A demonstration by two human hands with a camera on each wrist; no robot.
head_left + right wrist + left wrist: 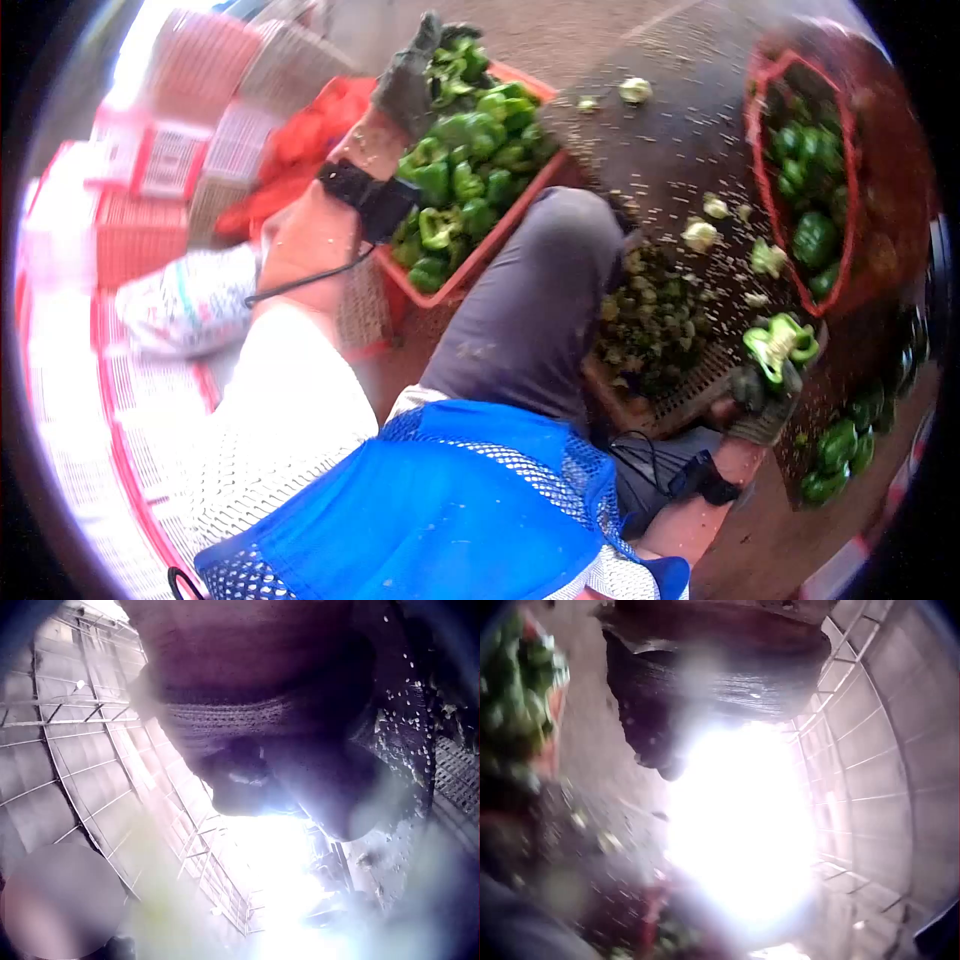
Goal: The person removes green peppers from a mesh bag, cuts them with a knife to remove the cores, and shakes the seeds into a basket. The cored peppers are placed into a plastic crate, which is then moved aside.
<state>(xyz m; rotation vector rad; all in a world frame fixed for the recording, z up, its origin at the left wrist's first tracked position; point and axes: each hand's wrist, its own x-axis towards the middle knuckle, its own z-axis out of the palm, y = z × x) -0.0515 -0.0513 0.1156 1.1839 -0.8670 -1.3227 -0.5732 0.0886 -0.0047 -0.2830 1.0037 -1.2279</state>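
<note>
1. We count two gloved hands: the left hand (408,85) at upper centre, the right hand (765,395) at lower right.
2. Our right grip pinches one cut green pepper (778,345), its pale, seedy inside turned up. It is near the lower tip of the sack's mouth.
3. Our left grip is just beside the peppers in the upper part of the crate; we cannot tell whether its fingers hold one.
4. We see one red crate (437,300) at upper centre, heaped with green peppers (480,130) too crowded to count.
5. One red sack (890,200) at upper right gapes in a long slit, more peppers inside.
6. At least six pale pepper cores (700,236) lie apart on the dark worktop (640,150), among seeds beyond counting.
7. One scrap basket (690,390), right of centre, holds a heap of trimmings; its slotted wall is near the right hand.
8. Several loose peppers (838,450) sit at lower right.
9. The broadest room for moving lies over the worktop, between crate and sack; the knee (570,230) crowds the crate's lower right edge.
</note>
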